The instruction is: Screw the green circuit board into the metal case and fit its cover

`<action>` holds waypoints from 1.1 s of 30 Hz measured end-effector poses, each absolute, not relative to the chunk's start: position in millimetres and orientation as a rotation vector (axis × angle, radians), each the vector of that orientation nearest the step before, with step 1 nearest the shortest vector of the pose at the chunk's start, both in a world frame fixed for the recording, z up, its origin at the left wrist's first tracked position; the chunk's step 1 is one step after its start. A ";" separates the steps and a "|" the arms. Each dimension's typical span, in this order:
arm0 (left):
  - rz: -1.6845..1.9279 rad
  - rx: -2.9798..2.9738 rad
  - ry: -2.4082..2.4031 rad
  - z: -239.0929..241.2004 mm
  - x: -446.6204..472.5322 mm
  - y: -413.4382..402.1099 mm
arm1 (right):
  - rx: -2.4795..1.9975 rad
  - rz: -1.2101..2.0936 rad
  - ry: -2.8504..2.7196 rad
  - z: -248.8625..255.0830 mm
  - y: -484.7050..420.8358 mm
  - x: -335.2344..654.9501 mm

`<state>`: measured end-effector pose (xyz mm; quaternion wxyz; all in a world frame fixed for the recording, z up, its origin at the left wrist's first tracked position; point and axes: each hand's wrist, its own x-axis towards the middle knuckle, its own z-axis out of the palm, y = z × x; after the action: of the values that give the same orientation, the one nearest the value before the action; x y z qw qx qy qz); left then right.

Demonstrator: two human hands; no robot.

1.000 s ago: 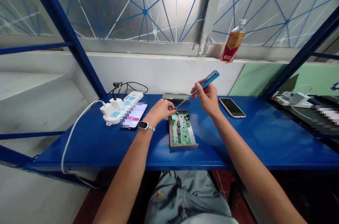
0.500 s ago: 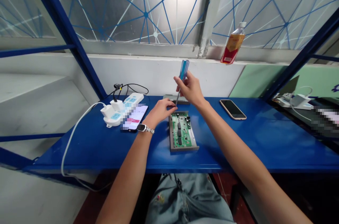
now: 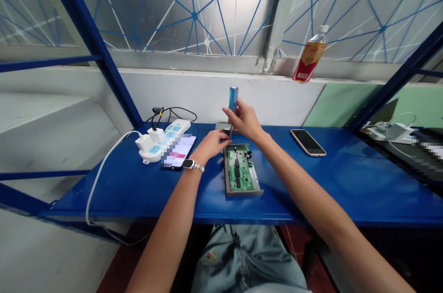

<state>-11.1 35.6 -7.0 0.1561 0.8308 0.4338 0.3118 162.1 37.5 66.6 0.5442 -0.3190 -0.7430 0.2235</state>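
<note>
A screwdriver (image 3: 233,98) with a translucent blue handle stands nearly upright, and my right hand (image 3: 245,120) is closed round it. Its shaft runs down to the far left corner of an open metal case (image 3: 244,193). Inside that case lies a green circuit board (image 3: 245,169) with black chips and connectors. My left hand (image 3: 212,144), palm down, pinches with thumb and forefinger beside the screwdriver's tip at the same corner; whatever is between those fingertips is too small to make out. Behind the hands a grey metal cover (image 3: 221,125) lies partly hidden.
On the left of the blue table (image 3: 277,196) are a power strip (image 3: 178,126) with white plugs and a lit phone (image 3: 187,145). A second phone (image 3: 308,142) lies on the right. A drink bottle (image 3: 310,55) stands on the ledge. A white cable (image 3: 98,177) hangs over the front edge.
The screwdriver has tilted closer to upright, its handle moving left and slightly down with my right hand. My left hand stays at the case corner. The whole view has shifted slightly.
</note>
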 end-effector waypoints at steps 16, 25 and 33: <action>1.015 2.266 1.278 -11.7 -4.6 36.3 | -0.888 0.518 -1.830 62.7 39.2 164.4; 1.241 1.867 1.177 -13.3 7.4 37.5 | -0.899 0.649 -1.782 51.1 40.3 169.7; 1.147 1.802 0.980 -11.1 1.0 40.1 | -0.801 0.911 -1.915 33.7 46.4 183.7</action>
<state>1.0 40.1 -11.1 0.3853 0.7075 0.3848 0.4505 183.7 46.4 33.7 0.4236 -0.3200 -0.7653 0.3640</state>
